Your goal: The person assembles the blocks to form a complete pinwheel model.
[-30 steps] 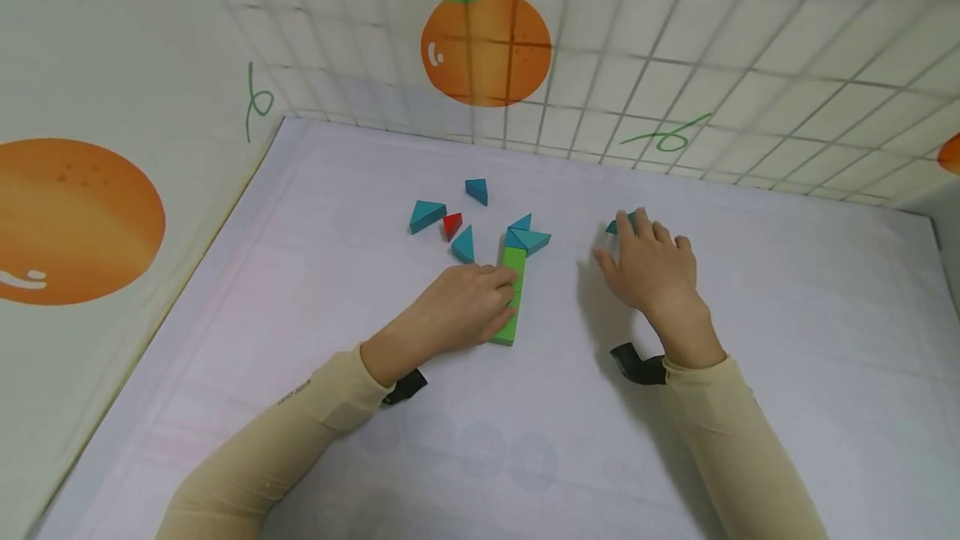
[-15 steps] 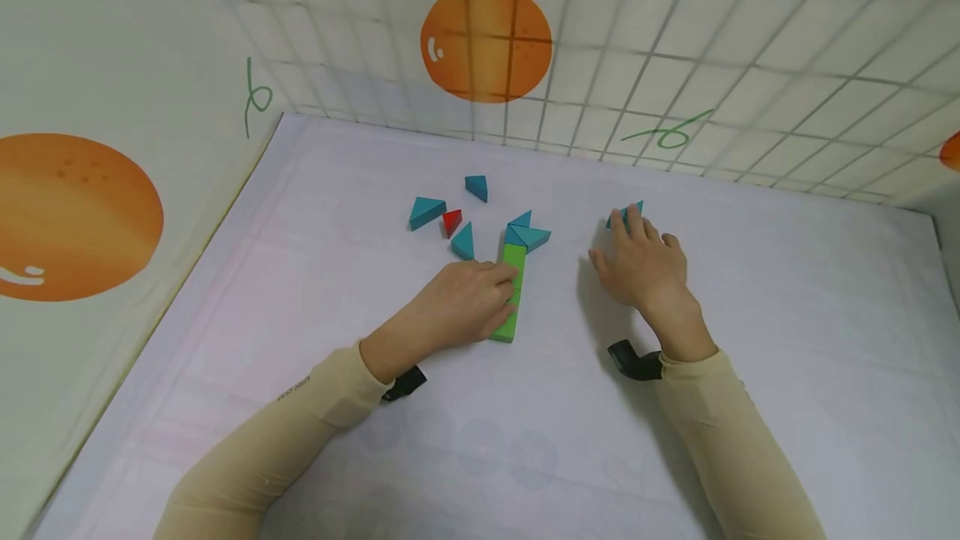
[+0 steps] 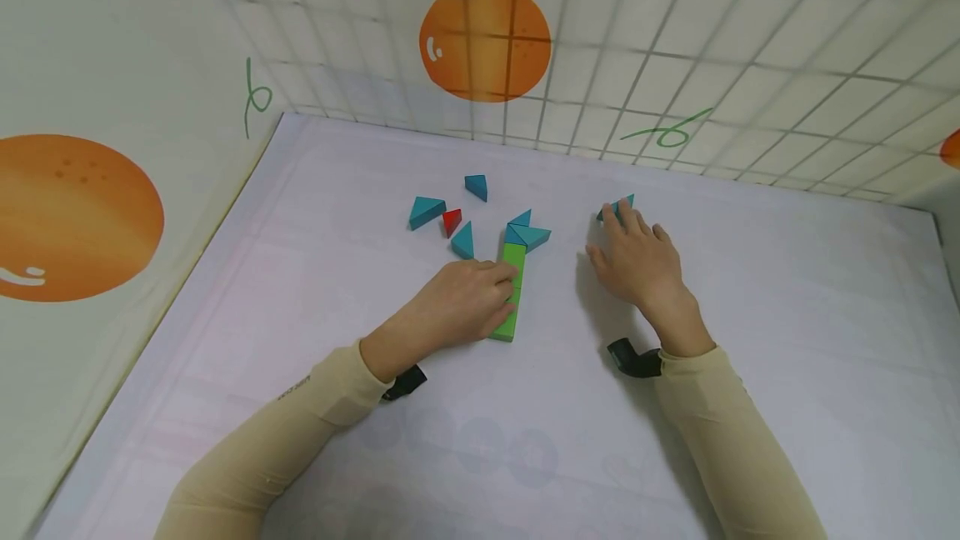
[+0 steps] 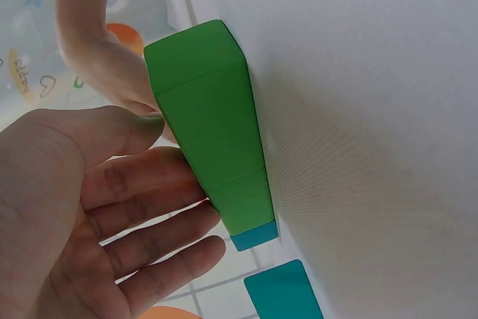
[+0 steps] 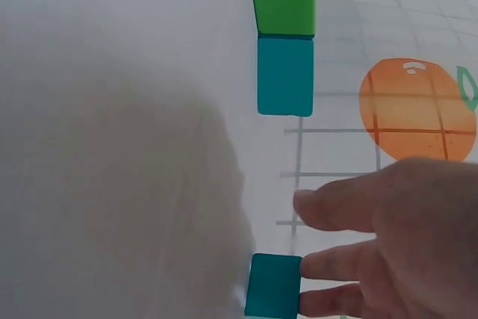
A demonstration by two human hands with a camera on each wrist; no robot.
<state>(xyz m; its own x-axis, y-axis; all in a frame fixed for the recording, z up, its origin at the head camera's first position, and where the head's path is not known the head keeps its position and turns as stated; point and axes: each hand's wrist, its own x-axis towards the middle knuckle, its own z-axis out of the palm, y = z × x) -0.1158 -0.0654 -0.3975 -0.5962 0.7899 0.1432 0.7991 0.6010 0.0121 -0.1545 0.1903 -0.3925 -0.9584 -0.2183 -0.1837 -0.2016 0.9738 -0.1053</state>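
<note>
Two green rectangular blocks [image 3: 515, 258] lie end to end, with several blue triangular blocks [image 3: 532, 237] set against their far end. My left hand [image 3: 467, 302] rests on the green blocks. Its fingers look loosely extended, with tips along the blocks' upper face in the left wrist view. To the right, my right hand [image 3: 643, 261] has its fingertips on a separate blue triangular block [image 5: 272, 287], partly covered by them in the head view. The right thumb stands apart from that block.
Left of the green blocks lie a red triangular block [image 3: 452, 222] and several loose blue ones, including a large triangle [image 3: 426, 212] and a small one [image 3: 477, 186]. A wall with a printed grid and an orange [image 3: 486, 42] rises behind the white surface [image 3: 570, 448].
My right hand has slid a little to the left and away from me, and the blue triangular block under its fingertips has shifted the same way. My left hand has stayed put.
</note>
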